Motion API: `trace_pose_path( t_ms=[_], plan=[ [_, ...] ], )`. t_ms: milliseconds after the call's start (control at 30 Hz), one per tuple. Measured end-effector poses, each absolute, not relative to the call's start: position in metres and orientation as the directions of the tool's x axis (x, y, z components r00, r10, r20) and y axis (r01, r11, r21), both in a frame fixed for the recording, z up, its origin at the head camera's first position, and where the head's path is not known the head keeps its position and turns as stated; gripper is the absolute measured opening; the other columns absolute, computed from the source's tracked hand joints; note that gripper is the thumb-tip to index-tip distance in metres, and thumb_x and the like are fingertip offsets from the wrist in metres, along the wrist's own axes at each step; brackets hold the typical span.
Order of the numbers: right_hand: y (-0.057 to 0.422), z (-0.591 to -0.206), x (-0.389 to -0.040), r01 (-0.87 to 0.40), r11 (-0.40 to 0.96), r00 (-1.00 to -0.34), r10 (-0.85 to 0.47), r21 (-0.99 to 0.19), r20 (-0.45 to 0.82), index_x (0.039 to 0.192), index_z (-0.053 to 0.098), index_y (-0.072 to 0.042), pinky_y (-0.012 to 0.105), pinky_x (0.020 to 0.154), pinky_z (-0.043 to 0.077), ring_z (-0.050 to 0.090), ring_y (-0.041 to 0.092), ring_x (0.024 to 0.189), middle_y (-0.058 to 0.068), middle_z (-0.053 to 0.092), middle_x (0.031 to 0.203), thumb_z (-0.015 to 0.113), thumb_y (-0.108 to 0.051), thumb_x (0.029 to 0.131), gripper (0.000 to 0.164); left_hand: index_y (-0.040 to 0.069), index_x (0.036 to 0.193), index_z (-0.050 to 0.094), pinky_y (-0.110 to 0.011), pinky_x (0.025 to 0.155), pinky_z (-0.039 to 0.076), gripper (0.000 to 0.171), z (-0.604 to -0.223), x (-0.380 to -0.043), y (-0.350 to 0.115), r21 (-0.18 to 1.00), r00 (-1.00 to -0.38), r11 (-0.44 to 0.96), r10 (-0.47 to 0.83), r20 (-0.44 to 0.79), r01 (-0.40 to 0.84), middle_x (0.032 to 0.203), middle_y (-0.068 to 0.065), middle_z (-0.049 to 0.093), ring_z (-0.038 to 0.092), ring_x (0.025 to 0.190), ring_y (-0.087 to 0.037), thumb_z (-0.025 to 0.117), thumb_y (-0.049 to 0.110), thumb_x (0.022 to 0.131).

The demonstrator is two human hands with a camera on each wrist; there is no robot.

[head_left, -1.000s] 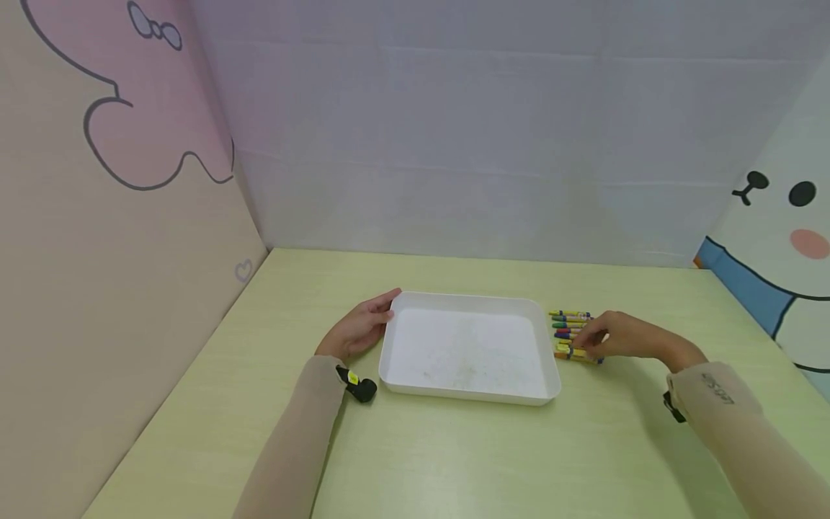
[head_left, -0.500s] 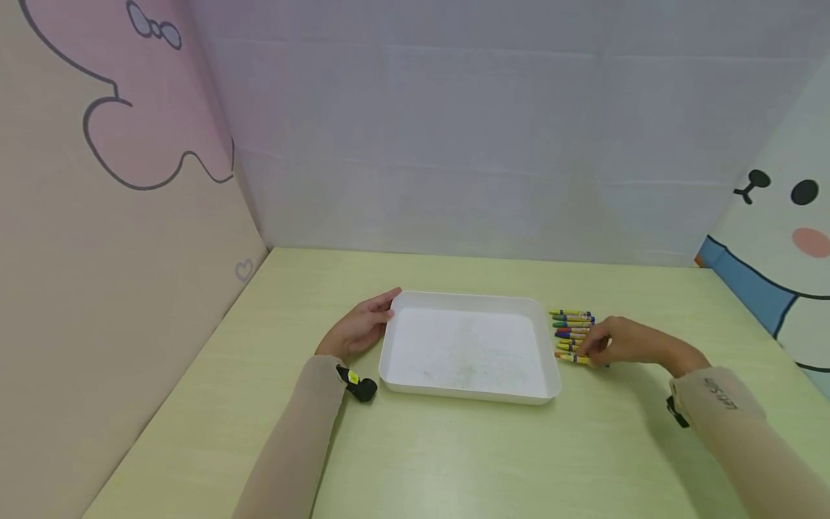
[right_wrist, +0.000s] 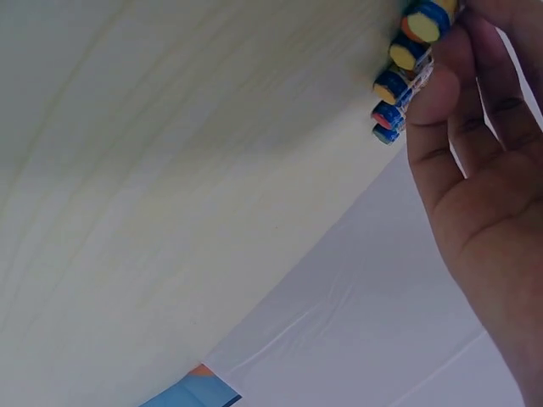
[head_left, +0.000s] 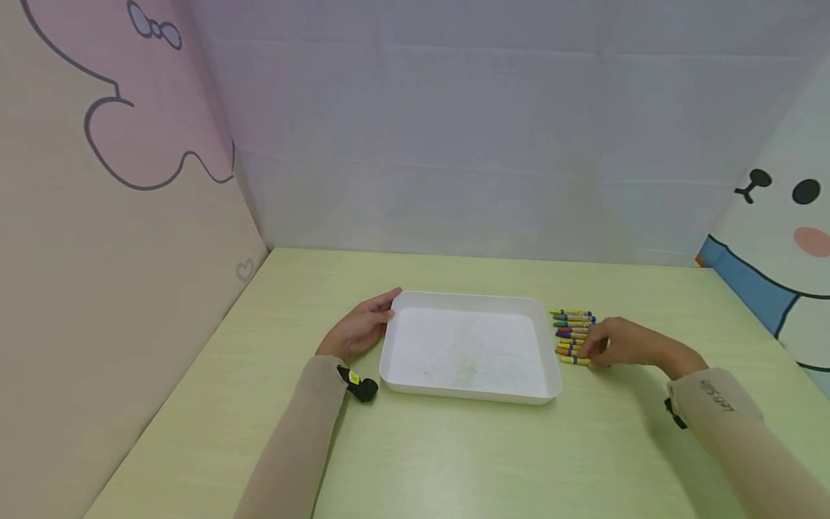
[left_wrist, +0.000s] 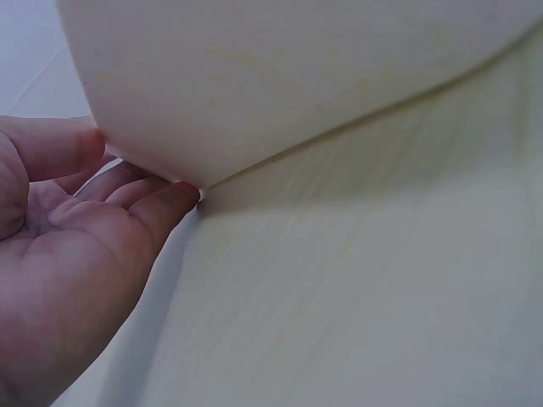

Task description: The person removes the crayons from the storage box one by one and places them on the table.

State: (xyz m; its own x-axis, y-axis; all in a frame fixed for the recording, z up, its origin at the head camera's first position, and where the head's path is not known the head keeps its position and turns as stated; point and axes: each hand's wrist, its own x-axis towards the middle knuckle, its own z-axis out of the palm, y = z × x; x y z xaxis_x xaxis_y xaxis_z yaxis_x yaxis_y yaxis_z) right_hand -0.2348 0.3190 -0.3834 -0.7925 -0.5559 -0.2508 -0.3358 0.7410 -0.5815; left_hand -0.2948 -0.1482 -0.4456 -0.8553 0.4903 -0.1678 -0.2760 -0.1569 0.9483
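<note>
In the head view a white tray [head_left: 468,346] lies on the table. My left hand [head_left: 357,328] holds its left side, thumb at the rim, other fingers around the far corner; the left wrist view has the thumb and fingertips against the tray wall [left_wrist: 254,76]. To the right of the tray, several crayons [head_left: 570,324] lie side by side in a row. My right hand [head_left: 619,342] pinches the yellow crayon [head_left: 573,360] at the row's near end, its fingers covering the right end. Blue-banded crayon ends [right_wrist: 390,85] show beside the fingertips in the right wrist view.
The pale wood-look table [head_left: 467,454] meets a plain backdrop [head_left: 454,144] behind the tray. Cartoon-printed panels stand at the left [head_left: 162,252] and the right [head_left: 772,288]. A black strap device [head_left: 359,386] sits on the left sleeve.
My right hand has shifted slightly toward the near end of the row, bringing the yellow crayon down in front of the orange one. The left hand and tray stay put.
</note>
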Motion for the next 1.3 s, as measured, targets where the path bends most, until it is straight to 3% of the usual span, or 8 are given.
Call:
trace_pose_path(
  t_ms=[200,633,867,1033,1300],
  plan=[
    [0.318,-0.386,-0.236,-0.362,0.746,-0.792,-0.562,-0.559,-0.237,0.094,0.074,-0.006,0.024,0.064,0.053,0.059,0.002,0.074,0.002,0.070,0.089,0.071,-0.006,0.083,0.012,0.011,0.155,0.017,-0.040,0.120,0.017,0.060,-0.446,-0.295,-0.148,0.949,-0.850,-0.157,0.501,-0.162,-0.273,0.163,-0.003,0.004,0.013,0.148,-0.023,0.036,-0.006,0.100],
    [0.307,-0.380,-0.233,-0.232,0.842,-0.859,-0.412,-0.487,-0.304,0.095,0.075,-0.005,0.028,0.065,0.051,0.059,0.012,0.078,0.006,0.070,0.092,0.069,0.000,0.082,0.016,0.010,0.155,0.017,-0.040,0.121,0.015,0.060,-0.444,-0.297,-0.147,0.950,-0.856,-0.158,0.491,-0.160,-0.269,0.163,-0.003,0.000,0.008,0.149,-0.021,0.035,-0.006,0.100],
    [0.306,-0.381,-0.233,-0.222,0.848,-0.865,-0.399,-0.480,-0.304,0.095,0.075,-0.006,0.029,0.066,0.051,0.058,0.012,0.078,0.004,0.070,0.091,0.069,0.000,0.081,0.017,0.010,0.155,0.017,-0.039,0.121,0.015,0.059,-0.445,-0.298,-0.147,0.953,-0.858,-0.139,0.484,-0.171,-0.269,0.163,-0.004,0.001,0.007,0.149,-0.020,0.035,-0.005,0.100],
    [0.305,-0.381,-0.234,-0.233,0.853,-0.869,-0.398,-0.467,-0.294,0.095,0.076,-0.007,0.029,0.065,0.050,0.058,0.012,0.076,0.004,0.070,0.089,0.068,0.002,0.079,0.019,0.010,0.155,0.015,-0.041,0.121,0.016,0.059,-0.442,-0.299,-0.146,0.972,-0.857,-0.054,0.485,-0.174,-0.228,0.163,-0.006,0.002,0.008,0.149,-0.023,0.036,-0.003,0.101],
    [0.299,-0.380,-0.232,-0.244,0.875,-0.885,-0.376,-0.418,-0.273,0.097,0.075,-0.004,0.031,0.067,0.051,0.057,0.014,0.080,0.012,0.068,0.097,0.067,0.004,0.081,0.019,0.013,0.154,0.022,-0.041,0.120,0.019,0.055,-0.434,-0.297,-0.146,0.968,-0.886,0.245,0.435,-0.164,-0.059,0.161,-0.005,0.016,0.013,0.149,-0.021,0.040,0.006,0.103]
  ],
)
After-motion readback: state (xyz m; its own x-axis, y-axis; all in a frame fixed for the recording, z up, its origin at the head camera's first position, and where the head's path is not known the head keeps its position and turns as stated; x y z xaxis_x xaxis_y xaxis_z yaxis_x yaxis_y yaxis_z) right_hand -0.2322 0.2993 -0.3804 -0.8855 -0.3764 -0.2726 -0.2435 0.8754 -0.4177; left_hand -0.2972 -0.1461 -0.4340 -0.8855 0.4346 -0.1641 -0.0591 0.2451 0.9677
